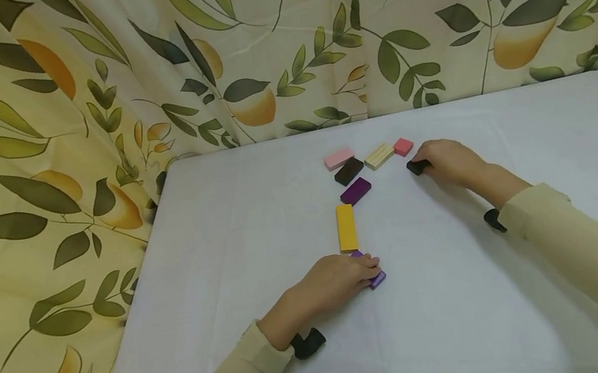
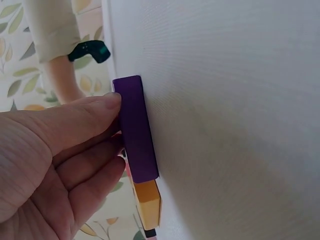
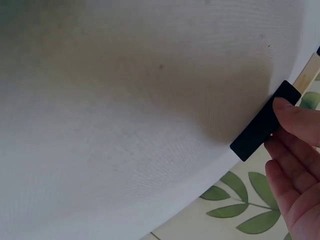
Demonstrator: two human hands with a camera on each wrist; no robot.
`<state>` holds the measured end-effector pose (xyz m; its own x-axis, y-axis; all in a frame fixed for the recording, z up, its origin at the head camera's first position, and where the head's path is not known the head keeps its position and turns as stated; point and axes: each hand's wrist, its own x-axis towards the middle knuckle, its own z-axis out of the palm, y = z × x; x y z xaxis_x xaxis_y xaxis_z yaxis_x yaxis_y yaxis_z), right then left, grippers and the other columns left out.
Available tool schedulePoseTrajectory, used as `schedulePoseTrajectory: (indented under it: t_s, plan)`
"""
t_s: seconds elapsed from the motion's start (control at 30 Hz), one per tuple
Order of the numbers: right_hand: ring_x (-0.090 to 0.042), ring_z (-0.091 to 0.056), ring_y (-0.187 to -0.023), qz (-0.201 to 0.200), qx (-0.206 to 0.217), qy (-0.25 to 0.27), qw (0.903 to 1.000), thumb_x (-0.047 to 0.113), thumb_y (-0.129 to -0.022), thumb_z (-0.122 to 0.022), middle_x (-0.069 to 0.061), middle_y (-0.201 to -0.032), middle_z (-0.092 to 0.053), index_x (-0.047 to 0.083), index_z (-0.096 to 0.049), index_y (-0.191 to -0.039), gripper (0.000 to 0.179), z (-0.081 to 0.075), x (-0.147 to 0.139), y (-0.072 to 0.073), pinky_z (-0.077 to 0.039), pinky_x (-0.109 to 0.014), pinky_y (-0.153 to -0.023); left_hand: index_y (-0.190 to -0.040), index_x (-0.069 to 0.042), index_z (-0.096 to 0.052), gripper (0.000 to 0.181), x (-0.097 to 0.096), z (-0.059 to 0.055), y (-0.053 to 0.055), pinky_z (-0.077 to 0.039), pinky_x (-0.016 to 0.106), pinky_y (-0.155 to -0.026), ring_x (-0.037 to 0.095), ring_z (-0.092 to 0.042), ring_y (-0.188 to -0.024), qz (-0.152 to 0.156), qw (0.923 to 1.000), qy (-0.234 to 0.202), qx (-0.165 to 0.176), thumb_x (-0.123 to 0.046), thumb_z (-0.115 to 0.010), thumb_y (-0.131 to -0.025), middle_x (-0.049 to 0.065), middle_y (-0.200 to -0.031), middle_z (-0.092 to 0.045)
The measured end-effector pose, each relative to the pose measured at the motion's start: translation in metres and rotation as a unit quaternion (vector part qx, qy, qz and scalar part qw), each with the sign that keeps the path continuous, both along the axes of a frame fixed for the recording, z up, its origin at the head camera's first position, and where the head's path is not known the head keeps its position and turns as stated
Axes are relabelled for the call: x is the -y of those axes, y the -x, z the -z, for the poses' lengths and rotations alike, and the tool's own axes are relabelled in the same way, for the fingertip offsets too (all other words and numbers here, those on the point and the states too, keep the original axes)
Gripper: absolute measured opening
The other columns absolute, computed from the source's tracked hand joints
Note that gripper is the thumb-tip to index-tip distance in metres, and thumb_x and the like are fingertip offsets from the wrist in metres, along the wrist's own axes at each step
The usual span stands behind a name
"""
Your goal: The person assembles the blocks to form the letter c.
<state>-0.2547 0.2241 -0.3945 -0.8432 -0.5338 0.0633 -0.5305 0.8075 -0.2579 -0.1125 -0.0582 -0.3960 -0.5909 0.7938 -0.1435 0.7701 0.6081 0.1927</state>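
My left hand (image 1: 332, 282) pinches a purple block (image 2: 136, 130) between thumb and fingers, low over the white cloth. One end of that block meets the near end of a yellow block (image 1: 346, 229). Farther back, my right hand (image 1: 452, 160) grips a black block (image 3: 262, 125) by its side, thumb on one face and fingers behind. The black block sits just right of and nearer than a small red block (image 1: 403, 146). Beside the red one lies a beige block (image 1: 380, 156). Beyond the yellow block lies a dark purple block (image 1: 356, 191).
A dark brown block (image 1: 349, 171) and a pink block (image 1: 339, 158) lie at the upper left of the curved row. White cloth covers the table (image 1: 216, 258). A leaf-and-fruit patterned curtain (image 1: 253, 44) hangs behind and to the left. Both wrists carry black straps.
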Motion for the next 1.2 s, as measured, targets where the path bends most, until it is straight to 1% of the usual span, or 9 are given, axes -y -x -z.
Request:
schedulePoseTrajectory:
  t_s: [0.3, 0.47, 0.6, 0.77, 1.2]
  plan:
    - [-0.035, -0.059, -0.088, -0.012, -0.001, -0.007, 0.9999, -0.010, -0.074, -0.068, -0.020, -0.090, -0.063, -0.011, -0.066, -0.098, 0.024, -0.002, 0.002, -0.011, -0.045, -0.047, -0.079, -0.121, -0.016, -0.062, 0.033, 0.000, -0.001, 0.002, -0.038, 0.018, -0.092, 0.002, -0.049, -0.115, -0.001, 0.9999, -0.008, 0.006, -0.020, -0.062, -0.088, -0.007, -0.123, -0.057]
    - [-0.034, -0.059, -0.086, -0.017, -0.004, -0.005, 0.9998, -0.010, -0.074, -0.068, -0.019, -0.089, -0.062, -0.012, -0.066, -0.097, 0.024, -0.004, 0.003, -0.015, -0.046, -0.046, -0.078, -0.122, -0.017, -0.062, 0.034, -0.001, -0.001, 0.002, -0.039, 0.020, -0.092, 0.003, -0.050, -0.114, -0.002, 0.9999, -0.005, 0.008, -0.020, -0.062, -0.088, -0.007, -0.123, -0.057]
    - [-0.034, -0.059, -0.086, -0.019, 0.003, -0.004, 0.9998, -0.009, -0.074, -0.068, -0.018, -0.089, -0.062, -0.012, -0.066, -0.098, 0.025, -0.002, 0.003, -0.018, -0.046, -0.046, -0.078, -0.122, -0.017, -0.061, 0.034, 0.000, -0.001, 0.002, -0.039, 0.020, -0.092, 0.003, -0.049, -0.115, -0.006, 0.9999, -0.003, 0.015, -0.021, -0.062, -0.089, -0.007, -0.125, -0.056]
    - [-0.032, -0.059, -0.084, -0.033, 0.003, 0.004, 0.9995, -0.008, -0.073, -0.071, -0.017, -0.088, -0.062, -0.011, -0.067, -0.098, 0.025, -0.002, 0.004, -0.025, -0.047, -0.045, -0.077, -0.123, -0.018, -0.061, 0.034, 0.000, -0.001, 0.002, -0.038, 0.019, -0.092, 0.003, -0.048, -0.116, -0.008, 0.9998, -0.007, 0.016, -0.021, -0.061, -0.089, -0.008, -0.124, -0.056]
    - [-0.030, -0.059, -0.083, -0.026, 0.011, 0.032, 0.9991, -0.008, -0.072, -0.072, -0.013, -0.086, -0.061, -0.010, -0.067, -0.098, 0.027, -0.002, 0.005, -0.047, -0.048, -0.044, -0.075, -0.123, -0.016, -0.061, 0.034, 0.000, 0.002, 0.002, -0.036, 0.020, -0.094, 0.003, -0.047, -0.117, -0.014, 0.9992, -0.024, 0.030, -0.021, -0.060, -0.089, -0.007, -0.124, -0.056]
